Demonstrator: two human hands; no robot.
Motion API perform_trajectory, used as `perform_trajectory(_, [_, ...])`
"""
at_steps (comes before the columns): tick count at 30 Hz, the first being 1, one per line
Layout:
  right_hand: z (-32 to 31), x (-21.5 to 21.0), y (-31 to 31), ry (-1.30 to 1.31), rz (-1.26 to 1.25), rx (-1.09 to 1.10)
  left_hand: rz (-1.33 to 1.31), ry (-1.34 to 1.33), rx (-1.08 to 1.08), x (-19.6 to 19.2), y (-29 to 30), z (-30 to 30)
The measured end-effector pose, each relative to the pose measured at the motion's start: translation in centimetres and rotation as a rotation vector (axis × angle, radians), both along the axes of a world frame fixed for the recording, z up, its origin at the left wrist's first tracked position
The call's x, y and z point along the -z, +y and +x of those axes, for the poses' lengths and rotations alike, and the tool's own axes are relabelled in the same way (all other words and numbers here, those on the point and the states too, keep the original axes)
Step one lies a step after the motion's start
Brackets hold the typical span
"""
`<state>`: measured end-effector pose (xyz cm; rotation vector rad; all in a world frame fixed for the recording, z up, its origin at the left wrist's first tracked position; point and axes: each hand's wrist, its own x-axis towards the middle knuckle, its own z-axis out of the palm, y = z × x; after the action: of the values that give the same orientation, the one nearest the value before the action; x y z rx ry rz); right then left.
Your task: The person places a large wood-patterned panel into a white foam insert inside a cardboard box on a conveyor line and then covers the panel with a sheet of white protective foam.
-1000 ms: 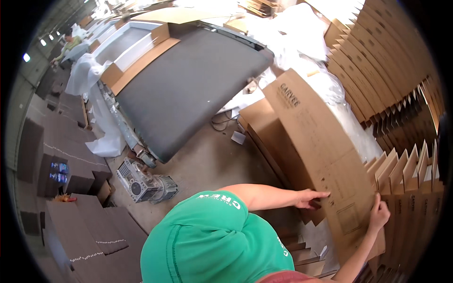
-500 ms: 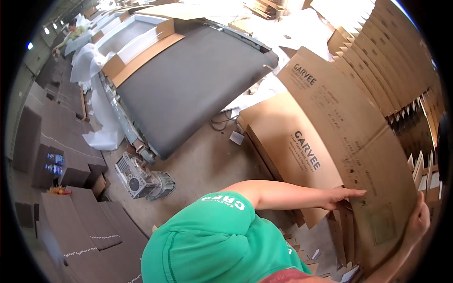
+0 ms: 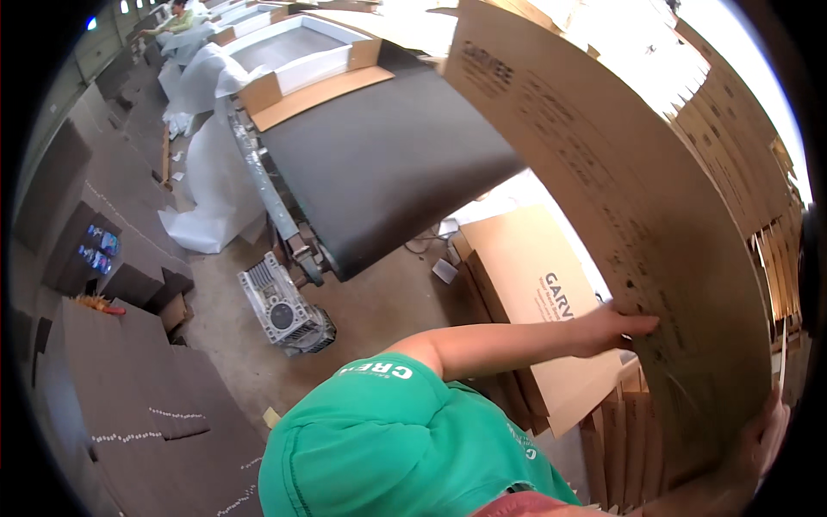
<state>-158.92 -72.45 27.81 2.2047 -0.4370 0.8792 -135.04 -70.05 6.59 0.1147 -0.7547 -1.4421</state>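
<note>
A large flat, folded brown cardboard carton (image 3: 594,172) is held up, tilted, between my two hands. My left hand (image 3: 613,331) grips its left edge, the thumb lying on the printed face and the other fingers partly hidden behind. At the lower right edge, my right hand (image 3: 765,435) is closed around the cardboard, in shadow and partly cut off by the dark rim of the view. Beneath the raised carton, another flat brown carton (image 3: 517,267) with dark print tops a low stack, just past my left hand.
A black conveyor belt (image 3: 370,181) lies ahead, carrying an open carton (image 3: 323,103) with white lining. Its grey motor (image 3: 284,306) juts out below. White foam sheeting (image 3: 211,189) hangs beside the belt. Cardboard stacks (image 3: 129,370) fill the left; upright cartons (image 3: 724,129) stand right.
The carton in my hands has been raised and moved left, its far end now overlapping the belt's right corner. Both hands keep their hold. My view has shifted slightly.
</note>
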Motion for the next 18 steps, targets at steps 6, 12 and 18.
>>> perform_trajectory(6, [13.8,9.8,4.4,-0.17,0.223,-0.352,0.143,0.0,-0.329,8.8,8.0,9.2])
perform_trajectory(12, [24.4,26.7,9.4,-0.025,0.862,-0.656,0.829,0.253,-0.783,23.0,18.7,14.8])
perform_trajectory(18, [29.2,33.1,13.4,0.09,0.91,-0.673,0.69,-0.954,-1.685,19.0,26.7,15.3])
